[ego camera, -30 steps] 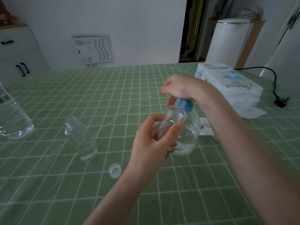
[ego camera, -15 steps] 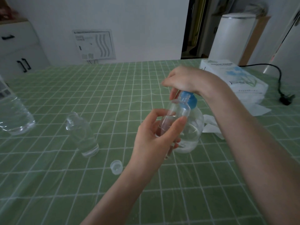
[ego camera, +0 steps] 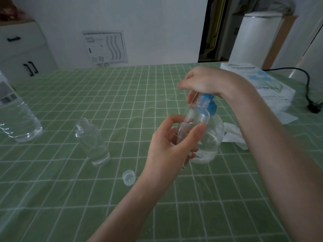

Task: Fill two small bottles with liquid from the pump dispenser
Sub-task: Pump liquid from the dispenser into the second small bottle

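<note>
One head-worn wide-angle view looks forward and down over the worktop [ego camera: 70,206], close above the left hand [ego camera: 167,149] and right hand [ego camera: 204,81]; the far wall [ego camera: 157,23] fills the top.

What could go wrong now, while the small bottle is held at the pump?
1. The left hand holds the small bottle tilted in the air at the blue pump head; if its narrow mouth misses the stream, liquid may spill on the tablecloth.
2. The second small bottle stands open, left of the left arm; a careless move might knock it over.
</note>
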